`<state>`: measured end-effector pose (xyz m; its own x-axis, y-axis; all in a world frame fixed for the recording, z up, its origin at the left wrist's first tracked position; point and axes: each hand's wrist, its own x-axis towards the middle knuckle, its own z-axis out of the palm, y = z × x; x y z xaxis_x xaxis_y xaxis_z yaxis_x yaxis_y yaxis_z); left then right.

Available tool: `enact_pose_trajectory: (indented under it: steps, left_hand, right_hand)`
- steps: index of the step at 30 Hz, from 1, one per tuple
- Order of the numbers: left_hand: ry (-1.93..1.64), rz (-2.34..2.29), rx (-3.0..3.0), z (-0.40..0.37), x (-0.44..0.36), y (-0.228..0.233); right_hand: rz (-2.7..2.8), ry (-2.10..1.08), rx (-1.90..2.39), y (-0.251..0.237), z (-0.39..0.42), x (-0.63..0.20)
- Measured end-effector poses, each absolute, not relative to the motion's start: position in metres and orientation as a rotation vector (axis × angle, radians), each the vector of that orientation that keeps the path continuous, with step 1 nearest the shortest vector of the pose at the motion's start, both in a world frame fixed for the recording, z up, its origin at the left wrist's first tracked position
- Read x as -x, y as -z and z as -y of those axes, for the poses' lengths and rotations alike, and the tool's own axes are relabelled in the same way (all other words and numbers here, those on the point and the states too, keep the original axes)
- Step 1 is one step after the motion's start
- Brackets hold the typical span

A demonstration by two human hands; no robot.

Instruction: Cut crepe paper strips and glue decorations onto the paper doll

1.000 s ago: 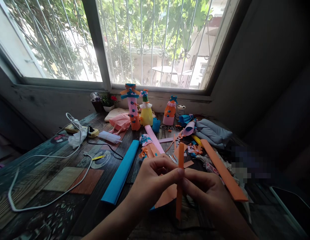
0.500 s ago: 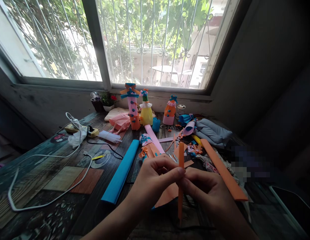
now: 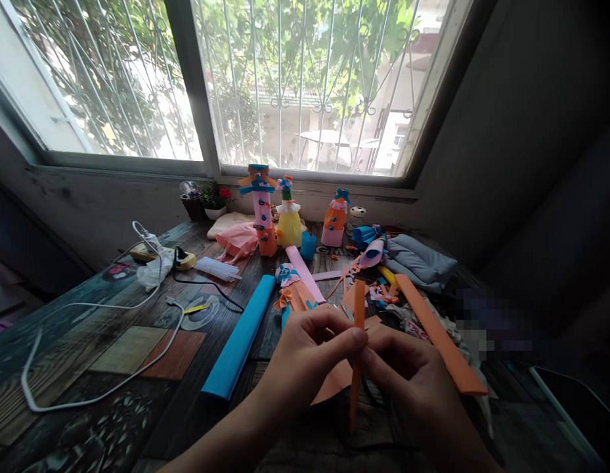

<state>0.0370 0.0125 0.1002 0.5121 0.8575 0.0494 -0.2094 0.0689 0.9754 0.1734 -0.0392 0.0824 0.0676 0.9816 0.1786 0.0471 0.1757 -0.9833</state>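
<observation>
A narrow strip of orange crepe paper (image 3: 358, 305) stands upright between my two hands. My left hand (image 3: 317, 345) pinches it near its middle, thumb in front. From the other side, my right hand (image 3: 406, 361) pinches the same strip, its fingertips against those of the left. Just beyond my hands lies a flower-trimmed orange paper piece (image 3: 297, 295), partly hidden by the left hand. Under the hands shows a larger orange sheet (image 3: 334, 383). A blue crepe paper roll (image 3: 240, 338) lies left of my left forearm, and a long folded orange crepe piece (image 3: 440, 335) lies to the right.
Paper-dressed bottles (image 3: 289, 223) stand by the window. Paper scraps (image 3: 381, 292) lie beyond my right hand. At left are a power strip (image 3: 186, 261), a white cable (image 3: 112, 394) and glue sticks (image 3: 217, 269). A grey padded cloth (image 3: 417, 259) sits at back right.
My hands keep their pinch on the orange strip, which has shifted very slightly right. The view has moved a little; nothing was let go.
</observation>
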Motion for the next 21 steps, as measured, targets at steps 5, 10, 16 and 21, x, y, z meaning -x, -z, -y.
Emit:
enact_pose_trajectory:
  steps: [5, 10, 16, 21]
  left_hand:
    - [-0.906, -0.649, -1.197, -0.012, -0.037, -0.100]
    - [-0.930, -0.629, -1.193, -0.013, -0.036, -0.100]
    - [-0.967, -0.664, -1.194, -0.014, -0.037, -0.100]
    - [-1.001, -0.731, -1.204, -0.016, -0.037, -0.099]
  right_hand:
    - [1.301, -1.054, 1.153, -0.083, 0.040, -0.170]
    - [1.285, -0.984, 1.228, -0.083, 0.041, -0.167]
    - [1.207, -1.008, 1.223, -0.083, 0.041, -0.162]
    - [1.215, -1.017, 1.217, -0.079, 0.039, -0.163]
